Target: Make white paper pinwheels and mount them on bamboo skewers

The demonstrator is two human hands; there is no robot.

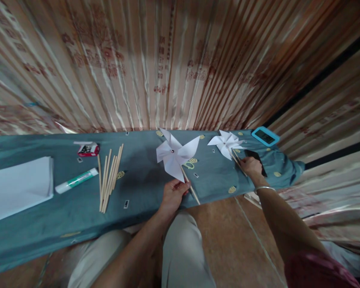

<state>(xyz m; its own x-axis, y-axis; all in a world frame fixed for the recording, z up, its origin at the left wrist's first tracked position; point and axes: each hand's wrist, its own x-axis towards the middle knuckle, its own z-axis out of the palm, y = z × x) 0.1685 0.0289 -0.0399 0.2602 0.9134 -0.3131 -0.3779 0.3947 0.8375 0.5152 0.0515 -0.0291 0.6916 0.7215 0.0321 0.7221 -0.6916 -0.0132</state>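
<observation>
My left hand (173, 195) is closed around the wooden stick of a white paper pinwheel (177, 157), just below its blades. A dark pin head shows at the centre of this pinwheel. Farther right, my right hand (252, 167) pinches the stick of a second white pinwheel (225, 142), which lies low over the cloth; two stick lengths seem to show there. Green-handled scissors (189, 165) lie partly hidden behind the nearer pinwheel. A black flat object (261, 164), perhaps a phone, is partly covered by my right hand.
Several wooden sticks (110, 182) lie left of centre on the green cloth (144, 168). Near them are a glue stick (77, 181), a small red-and-white box (89, 149) and a paper stack (21, 186). A blue-framed digital clock (265, 136) sits at the far right. Curtains (144, 72) hang behind.
</observation>
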